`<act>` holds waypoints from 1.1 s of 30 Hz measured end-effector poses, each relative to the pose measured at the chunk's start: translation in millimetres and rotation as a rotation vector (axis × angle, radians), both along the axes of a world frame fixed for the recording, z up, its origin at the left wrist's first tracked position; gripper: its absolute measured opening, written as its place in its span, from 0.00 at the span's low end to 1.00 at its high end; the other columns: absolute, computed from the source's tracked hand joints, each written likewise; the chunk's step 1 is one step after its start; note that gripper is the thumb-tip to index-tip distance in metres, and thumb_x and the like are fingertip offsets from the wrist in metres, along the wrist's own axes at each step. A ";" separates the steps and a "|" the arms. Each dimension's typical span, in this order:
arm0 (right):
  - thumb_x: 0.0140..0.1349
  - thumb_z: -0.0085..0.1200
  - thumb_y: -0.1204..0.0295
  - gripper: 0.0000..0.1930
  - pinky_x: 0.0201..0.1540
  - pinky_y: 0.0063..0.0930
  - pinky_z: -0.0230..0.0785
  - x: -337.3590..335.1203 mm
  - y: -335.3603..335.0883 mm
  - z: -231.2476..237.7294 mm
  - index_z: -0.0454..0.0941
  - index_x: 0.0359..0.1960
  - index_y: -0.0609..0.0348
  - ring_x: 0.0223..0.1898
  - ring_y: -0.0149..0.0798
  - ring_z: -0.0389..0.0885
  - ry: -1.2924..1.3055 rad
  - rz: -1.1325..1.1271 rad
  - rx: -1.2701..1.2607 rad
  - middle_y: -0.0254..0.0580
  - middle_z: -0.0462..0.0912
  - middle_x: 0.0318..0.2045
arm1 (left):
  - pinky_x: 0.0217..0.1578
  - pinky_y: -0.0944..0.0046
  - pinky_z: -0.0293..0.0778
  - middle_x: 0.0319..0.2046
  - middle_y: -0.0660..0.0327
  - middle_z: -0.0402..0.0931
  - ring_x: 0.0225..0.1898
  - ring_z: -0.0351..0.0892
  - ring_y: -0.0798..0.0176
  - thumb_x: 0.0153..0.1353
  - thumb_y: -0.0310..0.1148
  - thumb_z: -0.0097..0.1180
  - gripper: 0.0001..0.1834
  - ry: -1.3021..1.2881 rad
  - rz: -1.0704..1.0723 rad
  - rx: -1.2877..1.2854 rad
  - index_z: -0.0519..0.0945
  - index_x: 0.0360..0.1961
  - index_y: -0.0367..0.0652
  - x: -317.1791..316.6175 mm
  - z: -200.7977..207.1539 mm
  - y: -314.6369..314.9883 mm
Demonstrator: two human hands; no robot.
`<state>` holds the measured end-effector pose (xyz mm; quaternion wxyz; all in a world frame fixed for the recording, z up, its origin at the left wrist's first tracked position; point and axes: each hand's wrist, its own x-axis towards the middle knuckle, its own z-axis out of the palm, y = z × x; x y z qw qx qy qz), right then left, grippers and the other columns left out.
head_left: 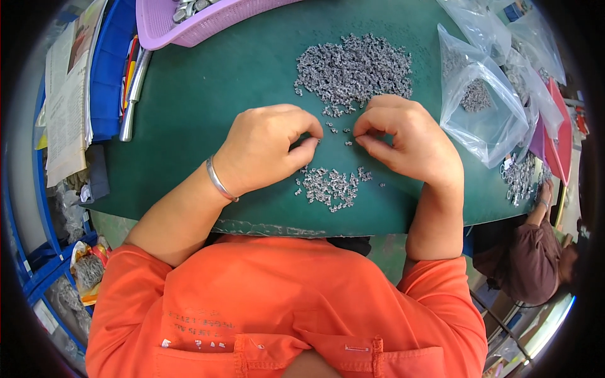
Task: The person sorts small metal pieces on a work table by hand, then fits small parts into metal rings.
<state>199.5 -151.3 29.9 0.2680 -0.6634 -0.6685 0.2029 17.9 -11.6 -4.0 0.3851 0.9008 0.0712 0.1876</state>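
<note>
We see small grey metal parts (331,188) lying in a loose patch at the centre of the frame, shiny and rounded, some in tight clumps and a few strayed off to the side. Above them, slightly right, we find a much larger, darker heap (354,66) of similar little parts, and a few loose ones dot the strip between.

The left hand (274,145) comes in from the lower left, a silver bracelet (218,179) on its wrist, knuckles up, its thumb and forefinger curled nearly tip to tip. The right hand (409,138) mirrors it, bent inward at the wrist just below the heap's right side, thumb and forefinger also brought close. We cannot tell whether either pair of fingertips grips a part.

At the left, pens (130,88) and a blue bin (113,69) border the green table (189,107), and a purple basket (220,26) sits along the top. Green surface shows from the pens across to the left hand. The table's worn front edge runs just above the orange shirt (283,283). On the right, a clear plastic bag (449,116) lies near the right hand, limiting room there.
</note>
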 end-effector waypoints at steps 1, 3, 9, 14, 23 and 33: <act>0.45 0.57 0.78 0.04 0.32 0.37 0.70 -1.6 0.4 -1.2 0.77 0.24 0.61 0.29 0.47 0.76 0.017 0.013 -0.013 0.43 0.75 0.24 | 0.18 0.68 0.62 0.16 0.63 0.67 0.15 0.64 0.68 0.47 0.22 0.59 0.06 0.001 0.001 0.000 0.80 0.29 0.42 -0.2 3.2 0.4; 0.45 0.57 0.77 0.04 0.32 0.37 0.70 -3.2 1.0 -3.5 0.77 0.25 0.61 0.30 0.47 0.76 0.017 0.025 -0.034 0.43 0.76 0.25 | 0.18 0.71 0.58 0.13 0.65 0.60 0.14 0.57 0.74 0.48 0.20 0.56 0.06 0.087 0.097 -0.134 0.79 0.30 0.39 -0.1 7.8 0.5; 0.46 0.56 0.76 0.04 0.32 0.37 0.70 -7.7 2.0 -3.7 0.77 0.25 0.60 0.30 0.47 0.76 -0.001 0.066 -0.086 0.43 0.76 0.24 | 0.18 0.71 0.58 0.14 0.66 0.59 0.15 0.56 0.74 0.48 0.20 0.57 0.06 0.105 0.122 -0.181 0.79 0.30 0.39 -0.9 7.5 -0.2; 0.46 0.55 0.77 0.04 0.32 0.38 0.70 -5.0 1.2 -3.1 0.77 0.25 0.60 0.31 0.48 0.76 0.052 0.077 -0.062 0.43 0.75 0.24 | 0.20 0.67 0.64 0.17 0.64 0.67 0.16 0.64 0.67 0.47 0.24 0.60 0.07 0.035 0.003 0.035 0.80 0.29 0.41 -1.6 0.0 -0.8; 0.46 0.56 0.76 0.04 0.34 0.38 0.70 -8.4 5.7 -7.1 0.77 0.25 0.61 0.31 0.48 0.77 -0.055 -0.049 -0.002 0.43 0.75 0.24 | 0.20 0.69 0.65 0.21 0.60 0.73 0.17 0.66 0.67 0.48 0.22 0.59 0.08 0.092 0.089 -0.046 0.80 0.32 0.40 -1.1 4.9 -0.8; 0.46 0.57 0.75 0.05 0.33 0.37 0.70 -16.6 8.4 -10.3 0.78 0.26 0.60 0.31 0.47 0.77 -0.020 -0.039 0.033 0.43 0.76 0.25 | 0.23 0.64 0.70 0.24 0.59 0.76 0.21 0.74 0.59 0.49 0.26 0.61 0.08 0.028 -0.004 0.120 0.81 0.33 0.44 -2.0 -1.2 -1.7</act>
